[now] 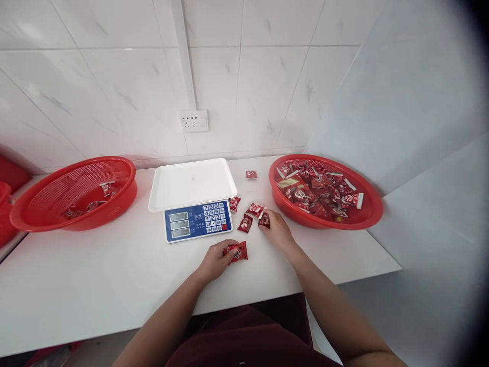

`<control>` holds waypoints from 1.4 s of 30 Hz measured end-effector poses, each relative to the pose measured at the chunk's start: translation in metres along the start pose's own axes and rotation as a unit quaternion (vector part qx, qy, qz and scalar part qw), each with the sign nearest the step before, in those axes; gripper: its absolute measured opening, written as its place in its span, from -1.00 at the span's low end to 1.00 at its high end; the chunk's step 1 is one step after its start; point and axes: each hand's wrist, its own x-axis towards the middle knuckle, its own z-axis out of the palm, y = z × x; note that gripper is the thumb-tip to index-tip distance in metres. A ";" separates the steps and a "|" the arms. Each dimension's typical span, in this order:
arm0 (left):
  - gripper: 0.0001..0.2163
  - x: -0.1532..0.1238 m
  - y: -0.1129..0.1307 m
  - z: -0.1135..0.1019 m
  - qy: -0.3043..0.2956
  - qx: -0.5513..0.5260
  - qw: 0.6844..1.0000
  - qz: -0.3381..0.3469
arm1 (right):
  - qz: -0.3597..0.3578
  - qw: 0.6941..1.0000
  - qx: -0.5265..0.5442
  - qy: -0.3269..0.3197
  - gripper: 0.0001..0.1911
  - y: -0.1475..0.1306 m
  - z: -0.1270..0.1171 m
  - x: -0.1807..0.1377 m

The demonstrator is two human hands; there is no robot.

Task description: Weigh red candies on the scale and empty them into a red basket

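Nearest to me is the maroon clothing [244,341], below the edge of the white table [114,285]. Over this table my left hand [214,261] is closed: thumb and fingers clamp a bright red packet [240,252], whose free end points to the right. A little farther, my right hand [280,232] is apart from the left one, and its fingers are bent and brought together on a dark packet [264,220]. The fingers cover part of it, so I cannot tell if it is lifted from the table.

Just beside these fingertips, on their left, I see two loose packets [245,223] on the table. Next to them stands the blue-faced scale [198,223], with a white tray [193,184] on top, and one more packet [234,204] lies partly hidden at its right side. On the right, a red basket [370,216] holds a large heap of packets; on the left, another basket [118,211] has only a few. Behind the tray, a single packet [251,174] lies alone. Farthest is the tiled wall [275,76] with a socket [194,121].
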 end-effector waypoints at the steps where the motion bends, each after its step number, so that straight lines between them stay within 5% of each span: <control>1: -0.73 0.000 0.000 0.000 -0.001 0.000 1.000 0.001 | 0.008 1.000 0.008 -0.003 -0.51 0.003 0.002 0.000; 10: -0.72 -0.001 0.003 -0.002 -0.006 0.008 1.000 0.001 | 0.024 0.997 0.051 0.048 -0.76 0.005 -0.025 -0.017; 15: -0.72 -0.001 0.004 -0.002 -0.008 0.006 1.000 0.003 | -0.040 0.982 0.141 0.118 -0.86 -0.049 -0.048 -0.004; 23: -0.72 -0.004 0.006 -0.001 0.004 0.006 1.000 0.005 | -0.074 0.899 0.429 0.041 -0.77 -0.131 -0.020 0.061; 26: -0.72 -0.005 0.007 -0.002 0.004 -0.006 1.000 0.018 | -0.061 0.910 0.409 0.021 -0.75 -0.122 -0.014 0.046; 32: -0.73 -0.005 0.005 -0.002 -0.021 -0.051 0.998 -0.033 | 0.057 0.921 0.377 -0.073 -0.74 -0.054 0.006 -0.013; 36: -0.75 -0.005 0.015 -0.019 -0.041 -0.128 0.989 -0.055 | 0.051 0.955 0.281 -0.078 -0.77 -0.024 0.024 -0.035; 39: -0.77 0.000 0.028 -0.051 0.032 -0.118 0.992 -0.026 | 0.005 0.971 0.228 -0.077 -0.80 -0.021 0.032 -0.039; 42: -0.77 0.012 0.041 -0.094 0.184 -0.079 0.980 -0.020 | -0.015 0.978 0.189 -0.085 -0.80 -0.024 0.034 -0.039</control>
